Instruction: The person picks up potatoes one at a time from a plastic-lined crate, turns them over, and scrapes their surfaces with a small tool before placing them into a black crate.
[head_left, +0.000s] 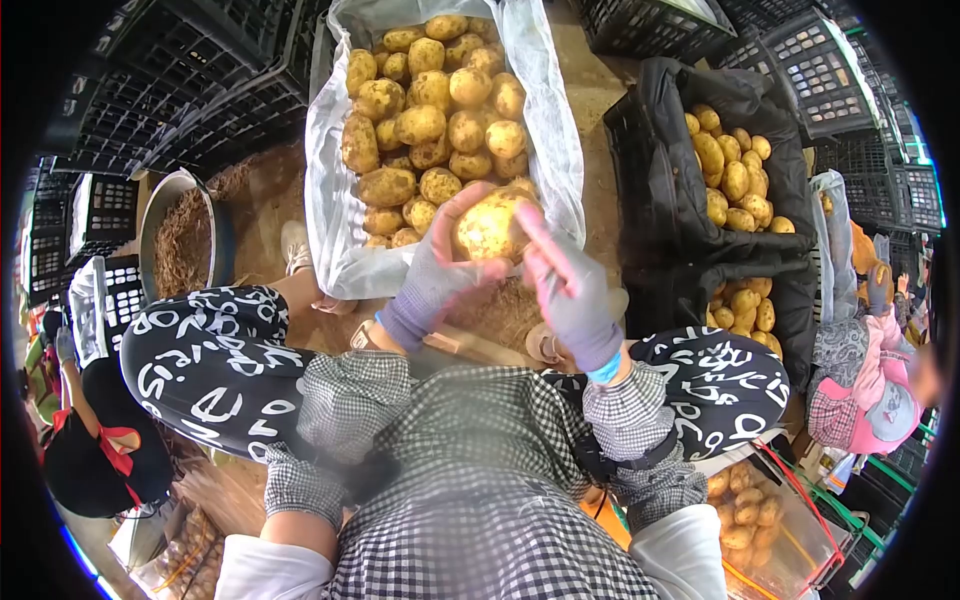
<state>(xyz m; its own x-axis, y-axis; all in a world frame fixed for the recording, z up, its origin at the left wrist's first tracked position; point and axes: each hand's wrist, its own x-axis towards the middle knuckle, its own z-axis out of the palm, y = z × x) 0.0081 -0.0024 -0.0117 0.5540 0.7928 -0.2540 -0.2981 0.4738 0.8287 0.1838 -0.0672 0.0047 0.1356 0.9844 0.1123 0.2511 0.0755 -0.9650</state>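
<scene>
A large yellow potato (490, 228) is held up in front of me between both gloved hands. My left hand (432, 278), in a grey glove, cups it from the left and below with the thumb over its top. My right hand (572, 290), also in a grey glove, presses against its right side with fingers spread. Just beyond the hands stands a crate lined with clear plastic (330, 190), heaped with several yellow potatoes (432, 110).
A black-lined crate (660, 200) at the right holds more potatoes. Empty black crates (200, 80) stack at the left and back. A metal basin (160, 215) with brown scraps sits at left. Other people crouch at the left edge (90, 440) and the right edge (870, 390).
</scene>
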